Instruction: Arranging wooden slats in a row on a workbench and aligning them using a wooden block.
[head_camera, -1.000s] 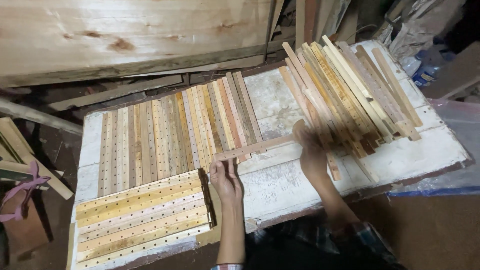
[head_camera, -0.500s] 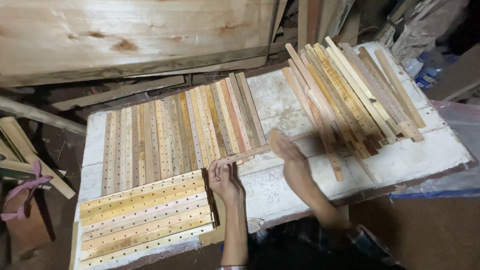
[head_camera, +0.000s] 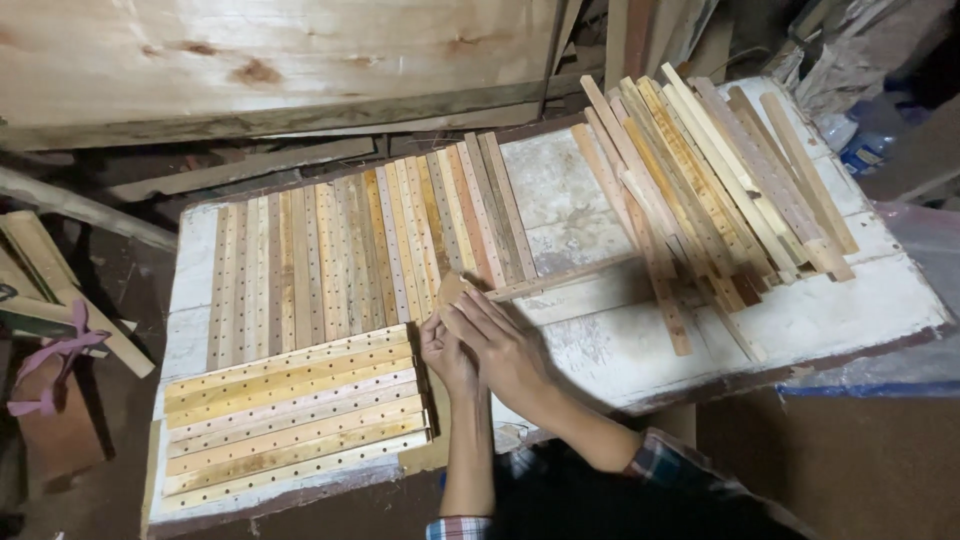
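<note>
From the head camera, your left hand (head_camera: 445, 345) and right hand (head_camera: 505, 340) meet at the near middle of the white worktable (head_camera: 820, 315). Both close around the near end of one thin wooden slat (head_camera: 560, 280), which runs from your fingers to the right and far, lying low over the table. The right hand lies over the left, fingers curled on the slat's end; how tightly the left grips I cannot tell.

To the left and far, a row of drilled slats (head_camera: 370, 245) lies side by side; nearer, a second batch of paler drilled slats (head_camera: 290, 410) lies crosswise. A loose pile of slats (head_camera: 710, 185) sits far right.

You seem to be between picking and placing: one slat is out of the pile, not yet laid. Placing it would call for turning it parallel to a row and setting it flush against the edge strip.
</note>
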